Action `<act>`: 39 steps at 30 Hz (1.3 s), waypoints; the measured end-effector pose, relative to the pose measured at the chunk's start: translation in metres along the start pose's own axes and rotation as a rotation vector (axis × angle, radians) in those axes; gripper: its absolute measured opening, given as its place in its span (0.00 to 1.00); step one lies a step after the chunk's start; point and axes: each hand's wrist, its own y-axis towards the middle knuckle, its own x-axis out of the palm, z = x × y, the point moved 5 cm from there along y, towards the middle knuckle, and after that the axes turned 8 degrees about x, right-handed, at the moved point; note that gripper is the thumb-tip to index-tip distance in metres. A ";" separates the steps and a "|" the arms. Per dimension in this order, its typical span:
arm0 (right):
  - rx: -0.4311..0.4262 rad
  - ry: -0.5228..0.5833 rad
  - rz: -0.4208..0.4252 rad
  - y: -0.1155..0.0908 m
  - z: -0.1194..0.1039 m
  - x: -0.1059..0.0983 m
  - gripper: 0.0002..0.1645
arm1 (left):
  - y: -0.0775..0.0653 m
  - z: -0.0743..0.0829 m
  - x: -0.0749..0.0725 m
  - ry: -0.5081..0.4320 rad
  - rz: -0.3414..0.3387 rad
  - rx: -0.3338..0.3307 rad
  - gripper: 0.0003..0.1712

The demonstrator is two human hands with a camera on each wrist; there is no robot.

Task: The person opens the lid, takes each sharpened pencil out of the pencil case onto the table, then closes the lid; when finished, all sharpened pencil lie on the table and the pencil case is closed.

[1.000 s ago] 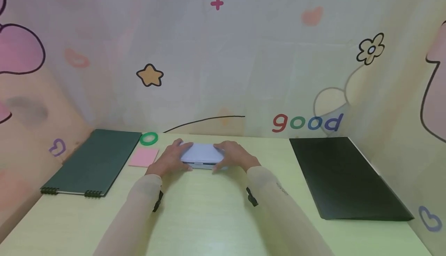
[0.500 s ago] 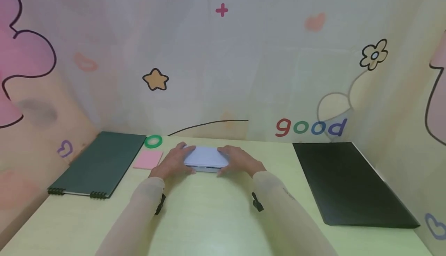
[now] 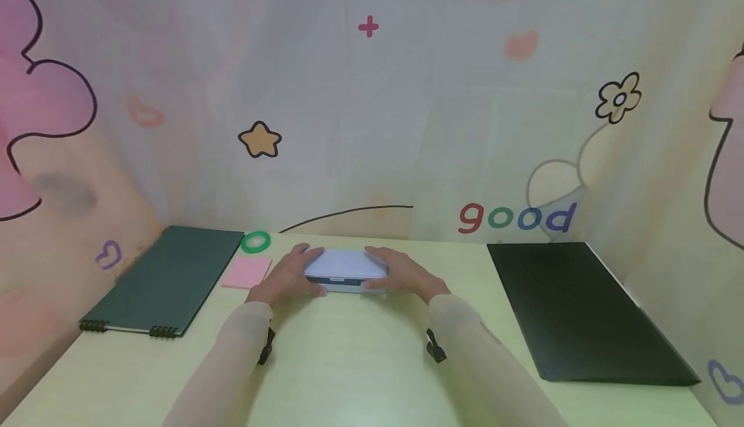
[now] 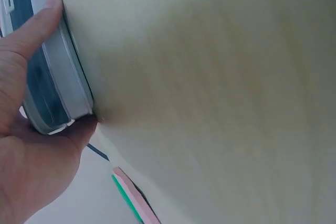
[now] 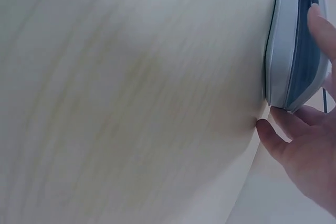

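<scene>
A pale lavender box (image 3: 344, 263) with a flat lid and a small latch on its front lies on the table between both hands. A dark band runs along its front between lid and base. My left hand (image 3: 286, 276) grips its left end, the thumb on the front near the lower edge. At the right end, my right hand (image 3: 409, 274) holds it with the thumb on the dark band and other fingers behind and below. In the left wrist view the box (image 4: 68, 80) shows its dark side; the right wrist view shows the box (image 5: 281, 72) on the tabletop.
A dark green spiral notebook (image 3: 165, 281) lies on the left. Beside it are a green tape ring (image 3: 256, 242) and a pink square pad (image 3: 247, 272). A large black flat folder (image 3: 587, 314) lies on the right. A printed curtain (image 3: 349, 104) hangs behind the table (image 3: 349, 375).
The dark band along the box's front shows wider than before, with the latch in plain view. My right thumb has moved up from the lower edge onto the band. The head view shifted slightly.
</scene>
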 end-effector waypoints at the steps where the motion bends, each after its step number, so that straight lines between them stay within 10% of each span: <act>1: 0.002 0.008 0.002 0.000 0.000 0.000 0.51 | 0.000 -0.002 -0.001 -0.016 0.002 0.001 0.54; 39: 0.052 0.115 0.111 0.000 0.011 -0.020 0.49 | -0.005 -0.017 -0.013 -0.241 0.096 -0.145 0.64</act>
